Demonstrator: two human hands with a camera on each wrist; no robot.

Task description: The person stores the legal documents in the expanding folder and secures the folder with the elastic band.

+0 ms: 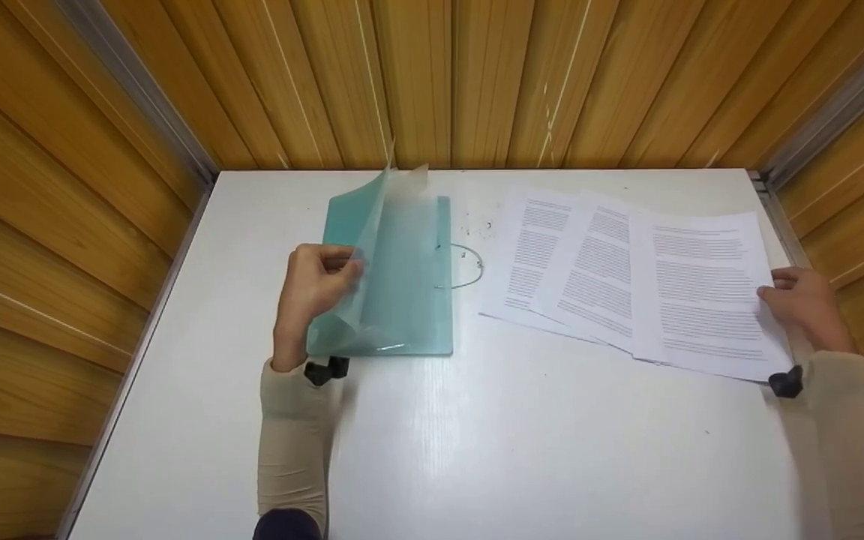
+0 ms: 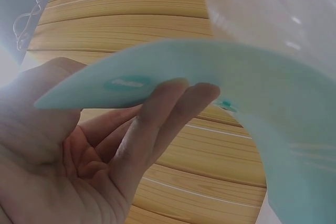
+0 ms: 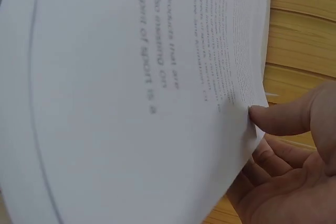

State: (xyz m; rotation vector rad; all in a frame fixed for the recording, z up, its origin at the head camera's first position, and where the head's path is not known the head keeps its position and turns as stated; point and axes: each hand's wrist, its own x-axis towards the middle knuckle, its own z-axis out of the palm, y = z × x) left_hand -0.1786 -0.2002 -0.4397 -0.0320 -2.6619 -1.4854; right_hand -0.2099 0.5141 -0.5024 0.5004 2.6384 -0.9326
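A translucent teal folder (image 1: pixel 409 300) lies on the left half of the table, its cover and some clear sleeves raised and curving. My left hand (image 1: pixel 319 277) pinches the lifted cover at its left edge. From close up, the bent teal cover (image 2: pixel 184 61) runs between thumb and fingers. Over on the right, several printed sheets (image 1: pixel 597 277) are fanned out, overlapping. My right hand (image 1: pixel 807 304) holds the right edge of the outermost sheet, thumb on top. That sheet (image 3: pixel 105 145) bows upward in the right wrist view, with the fingers beneath its edge.
A thin elastic cord (image 1: pixel 481 262) loops out from the folder's right side. The white table (image 1: pixel 477 450) meets wood-patterned panels (image 1: pixel 492 82) at the back and sides. A white cable (image 2: pixel 31 14) hangs at the upper left of the left wrist view.
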